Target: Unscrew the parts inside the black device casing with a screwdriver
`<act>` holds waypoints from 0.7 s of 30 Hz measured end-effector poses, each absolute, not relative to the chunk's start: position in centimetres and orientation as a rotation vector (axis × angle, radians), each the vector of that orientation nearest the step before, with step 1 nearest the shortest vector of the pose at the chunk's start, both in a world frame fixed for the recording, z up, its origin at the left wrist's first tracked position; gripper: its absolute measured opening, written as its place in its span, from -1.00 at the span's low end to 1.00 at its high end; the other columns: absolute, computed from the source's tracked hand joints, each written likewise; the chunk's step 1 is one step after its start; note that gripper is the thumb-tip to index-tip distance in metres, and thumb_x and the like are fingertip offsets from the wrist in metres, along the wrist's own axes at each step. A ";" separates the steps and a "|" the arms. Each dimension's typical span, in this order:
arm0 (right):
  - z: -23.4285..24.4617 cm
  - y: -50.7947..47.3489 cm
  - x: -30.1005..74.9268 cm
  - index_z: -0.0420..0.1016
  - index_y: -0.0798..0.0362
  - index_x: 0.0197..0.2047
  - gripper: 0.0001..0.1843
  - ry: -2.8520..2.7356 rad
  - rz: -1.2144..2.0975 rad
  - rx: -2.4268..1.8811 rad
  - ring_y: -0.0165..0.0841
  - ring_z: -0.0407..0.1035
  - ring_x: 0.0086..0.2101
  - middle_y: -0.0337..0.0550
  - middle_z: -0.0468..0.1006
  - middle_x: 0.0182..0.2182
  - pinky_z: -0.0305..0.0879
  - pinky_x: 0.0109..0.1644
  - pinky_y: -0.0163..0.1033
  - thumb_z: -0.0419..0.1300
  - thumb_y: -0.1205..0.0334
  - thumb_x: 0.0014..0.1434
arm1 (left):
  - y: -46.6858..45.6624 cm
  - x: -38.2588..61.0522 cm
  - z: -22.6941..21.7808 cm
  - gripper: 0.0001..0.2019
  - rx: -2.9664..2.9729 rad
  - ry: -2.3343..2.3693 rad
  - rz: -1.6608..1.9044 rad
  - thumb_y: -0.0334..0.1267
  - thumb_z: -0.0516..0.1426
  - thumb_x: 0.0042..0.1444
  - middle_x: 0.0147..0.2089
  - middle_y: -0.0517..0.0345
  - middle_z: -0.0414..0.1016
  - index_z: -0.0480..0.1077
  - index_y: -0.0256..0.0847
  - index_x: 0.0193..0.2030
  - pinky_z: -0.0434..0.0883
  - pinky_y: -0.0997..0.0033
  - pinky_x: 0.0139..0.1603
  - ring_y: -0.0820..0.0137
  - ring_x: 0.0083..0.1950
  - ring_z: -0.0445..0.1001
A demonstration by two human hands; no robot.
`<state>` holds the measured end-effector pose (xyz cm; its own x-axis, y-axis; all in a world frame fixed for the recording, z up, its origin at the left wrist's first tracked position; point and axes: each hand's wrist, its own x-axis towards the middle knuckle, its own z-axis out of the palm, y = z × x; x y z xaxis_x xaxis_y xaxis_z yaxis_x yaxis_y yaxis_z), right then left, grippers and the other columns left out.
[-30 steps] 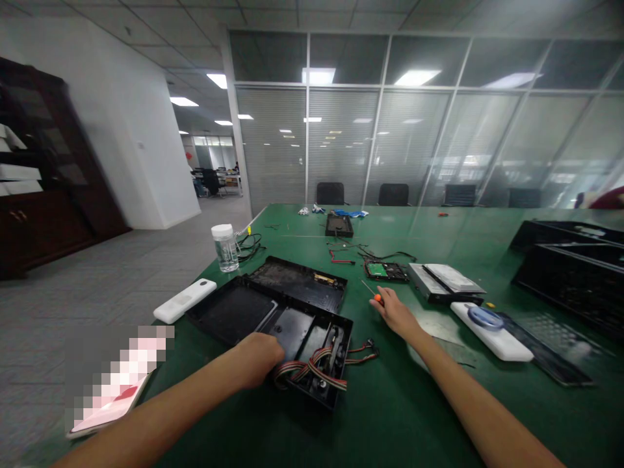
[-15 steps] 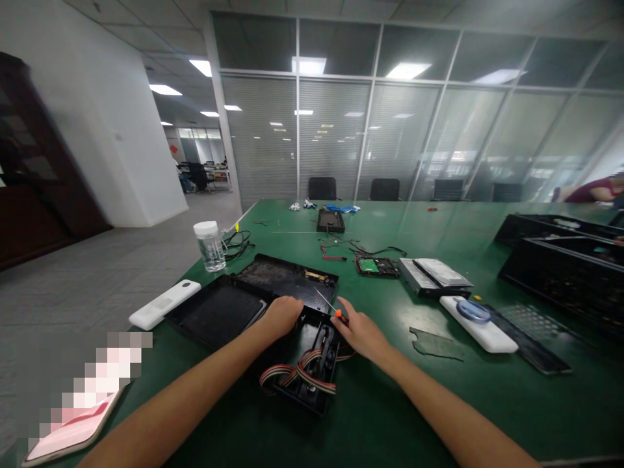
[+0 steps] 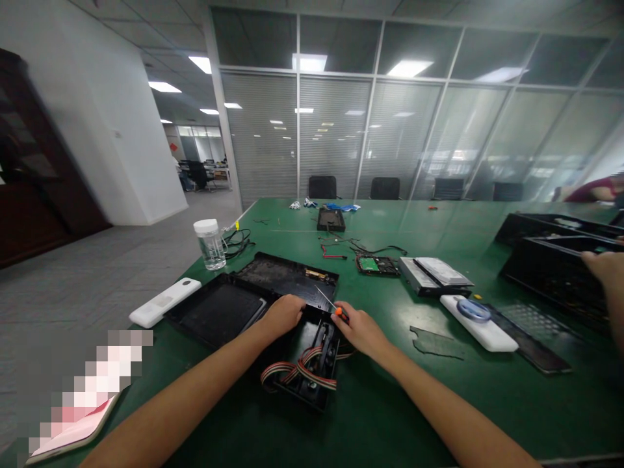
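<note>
An opened black device casing (image 3: 229, 309) lies on the green table (image 3: 390, 403) in front of me, with a striped ribbon cable (image 3: 297, 374) hanging over its near end. My left hand (image 3: 283, 314) rests on the casing's middle, fingers curled down onto it. My right hand (image 3: 358, 330) is closed round a small screwdriver (image 3: 331, 307) with an orange handle. Its thin shaft points up and left over the casing.
A water bottle (image 3: 209, 244) and a white remote-like bar (image 3: 163, 302) lie left of the casing. A circuit board (image 3: 373, 265), a drive (image 3: 433, 273), a white bar with tape (image 3: 480, 322) and black trays (image 3: 556, 266) lie to the right. Another person's hand (image 3: 604, 266) touches a tray.
My right hand brought the screwdriver from the table's right side to the casing. My left hand slid up along the casing. Another person's hand has appeared at the right edge.
</note>
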<state>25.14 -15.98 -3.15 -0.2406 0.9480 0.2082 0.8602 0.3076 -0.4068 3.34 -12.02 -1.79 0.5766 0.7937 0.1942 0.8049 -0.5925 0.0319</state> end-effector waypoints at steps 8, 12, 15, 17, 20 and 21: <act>-3.0 -16.1 25.1 0.33 -0.06 -0.01 -0.65 -2.177 0.285 -1.608 -0.29 0.40 -0.30 -0.15 0.52 -0.34 0.15 -0.29 -0.31 -0.05 0.02 0.20 | -11.8 3.1 -1.8 -0.77 -2.702 -1.426 -0.403 -0.46 -0.01 0.02 -0.34 0.05 0.45 0.37 -0.26 -0.19 0.33 0.39 -0.19 0.31 -0.25 0.42; -3.2 -15.8 25.5 0.37 0.00 -0.06 -0.61 -2.153 0.440 -1.538 -0.35 0.38 -0.45 -0.21 0.48 -0.53 0.13 -0.39 -0.34 -0.13 0.01 0.23 | -12.2 2.3 -1.0 -0.60 -2.705 -1.385 -0.516 -0.49 -0.01 0.01 -0.30 0.04 0.44 0.29 -0.31 0.04 0.32 0.41 -0.15 0.35 -0.25 0.40; -3.3 -15.3 25.9 0.34 0.03 -0.03 -0.57 -2.067 0.577 -1.467 -0.39 0.35 -0.54 -0.27 0.43 -0.60 0.13 -0.44 -0.35 -0.14 -0.02 0.22 | -12.6 2.4 0.3 -0.70 -2.833 -1.209 -0.484 -0.47 0.00 0.04 -0.26 0.04 0.44 0.41 -0.28 -0.10 0.30 0.45 -0.12 0.37 -0.21 0.39; -3.3 -14.9 26.3 0.36 0.04 -0.05 -0.57 -1.997 0.570 -1.450 -0.40 0.32 -0.57 -0.28 0.42 -0.61 0.12 -0.47 -0.36 -0.12 -0.03 0.20 | -12.8 3.0 0.9 -0.77 -2.947 -1.042 -0.429 -0.44 0.01 0.08 -0.26 0.05 0.46 0.47 -0.24 -0.23 0.29 0.49 -0.12 0.39 -0.21 0.40; -3.4 -14.4 27.0 0.41 0.05 -0.16 -0.58 -1.949 0.486 -1.448 -0.41 0.29 -0.58 -0.27 0.40 -0.63 0.09 -0.49 -0.36 -0.10 -0.04 0.18 | -12.6 4.5 1.0 -0.81 -3.077 -0.876 -0.358 -0.41 0.04 0.11 -0.31 0.11 0.50 0.49 -0.22 -0.26 0.27 0.53 -0.17 0.41 -0.25 0.43; -3.4 -14.2 27.1 0.42 0.05 -0.21 -0.58 -1.944 0.458 -1.452 -0.41 0.28 -0.58 -0.27 0.39 -0.63 0.08 -0.49 -0.36 -0.10 -0.05 0.18 | -12.5 5.0 0.7 -0.82 -3.102 -0.861 -0.340 -0.40 0.05 0.11 -0.33 0.12 0.52 0.49 -0.22 -0.27 0.27 0.55 -0.19 0.42 -0.27 0.44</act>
<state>27.15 -14.20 -3.39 -0.1664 0.9405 0.2962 0.7096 0.3228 -0.6263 5.02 -12.47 0.71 0.8370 0.5183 0.1753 0.4982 -0.8544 0.1475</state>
